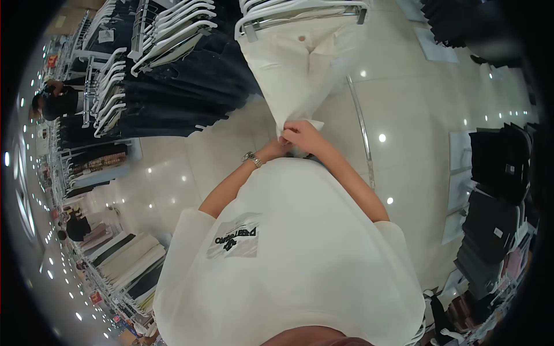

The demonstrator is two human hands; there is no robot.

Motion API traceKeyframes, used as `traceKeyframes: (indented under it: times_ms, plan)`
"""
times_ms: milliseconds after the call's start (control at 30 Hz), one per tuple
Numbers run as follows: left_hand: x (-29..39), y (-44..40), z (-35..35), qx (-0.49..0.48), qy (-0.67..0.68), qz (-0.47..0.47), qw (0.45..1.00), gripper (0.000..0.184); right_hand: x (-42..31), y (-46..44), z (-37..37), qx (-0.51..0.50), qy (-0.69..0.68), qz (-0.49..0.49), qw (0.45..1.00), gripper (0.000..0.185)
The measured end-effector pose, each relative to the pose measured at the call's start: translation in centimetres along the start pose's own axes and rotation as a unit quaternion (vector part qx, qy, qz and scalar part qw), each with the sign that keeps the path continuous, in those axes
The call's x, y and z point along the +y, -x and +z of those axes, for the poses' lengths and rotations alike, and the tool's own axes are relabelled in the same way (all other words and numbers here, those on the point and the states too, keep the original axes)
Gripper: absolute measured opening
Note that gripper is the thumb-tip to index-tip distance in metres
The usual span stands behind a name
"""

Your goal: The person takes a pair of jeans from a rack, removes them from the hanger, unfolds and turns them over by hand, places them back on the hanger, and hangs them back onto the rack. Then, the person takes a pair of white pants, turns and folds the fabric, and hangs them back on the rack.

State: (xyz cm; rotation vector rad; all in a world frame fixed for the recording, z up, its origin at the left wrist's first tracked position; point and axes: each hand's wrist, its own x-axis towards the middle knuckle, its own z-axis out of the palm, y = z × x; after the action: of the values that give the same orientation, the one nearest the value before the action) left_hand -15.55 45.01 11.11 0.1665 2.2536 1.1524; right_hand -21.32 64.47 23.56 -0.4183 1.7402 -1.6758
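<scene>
Cream trousers (300, 63) hang by the waist from a white clip hanger (306, 14) at the top centre, a button at the waistband. Their fabric narrows down to my two hands, which meet in front of my body. My right hand (303, 137) is closed on the gathered lower end, and a small corner of cloth sticks out beside it. Partly behind it, my left hand (277, 149), with a metal watch (252, 159) on the wrist, also grips the cloth. Its fingertips are mostly covered by the right hand.
Dark blue jeans (179, 86) hang on white hangers to the left. More clothes racks (124, 259) line the far left, with people among them. Dark folded garments (499, 167) are at the right. A metal strip (360, 127) runs across the shiny tiled floor (410, 115).
</scene>
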Motion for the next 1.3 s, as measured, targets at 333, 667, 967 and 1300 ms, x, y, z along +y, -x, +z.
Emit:
traceKeyframes:
  times_ms: [333,667,967,1300]
  plan:
    - [2.4,9.8,-3.5,0.217,0.241,-0.149,0.934,0.050,10.7,0.8,3.5,0.129,-0.153,0.105,0.974,0.030]
    - [2.6,19.0,-4.1,0.212,0.283,-0.092,0.931,0.044,23.2,7.3,12.3,0.252,0.029,0.143,0.957,0.034]
    - [7.6,28.4,-8.6,0.185,0.355,-0.080,0.913,0.044,20.7,7.7,7.3,0.311,-0.040,0.169,0.934,0.048]
    - [13.0,37.7,-11.1,0.295,0.399,-0.032,0.868,0.044,8.5,-2.4,-6.4,0.299,-0.213,0.041,0.929,0.067]
